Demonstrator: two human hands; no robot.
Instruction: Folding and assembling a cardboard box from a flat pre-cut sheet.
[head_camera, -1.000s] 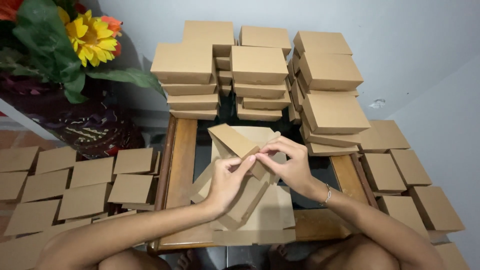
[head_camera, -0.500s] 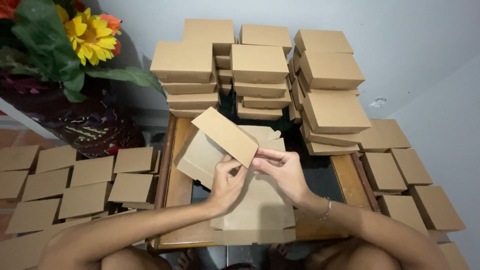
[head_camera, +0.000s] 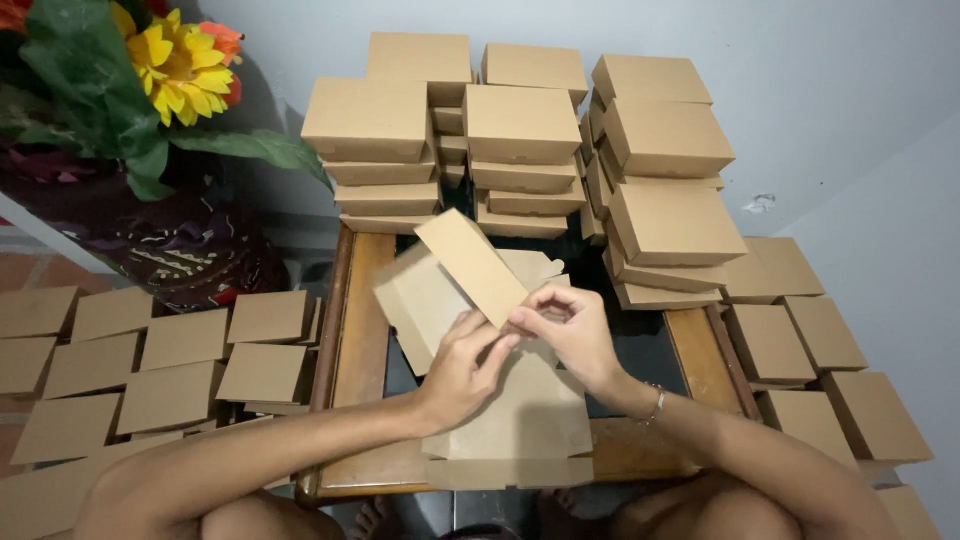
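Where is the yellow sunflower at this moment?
In the head view, the yellow sunflower is at the top left corner, among green leaves, left of the stacked cardboard boxes.

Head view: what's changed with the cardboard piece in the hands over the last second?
The cardboard blank was folded up between the hands a second ago; it has since opened out, one flap raised and angled up-left. Both hands keep hold: the left hand under its near edge, the right hand pinching the flap's lower end. The stacked boxes, table and flat pieces are unchanged.
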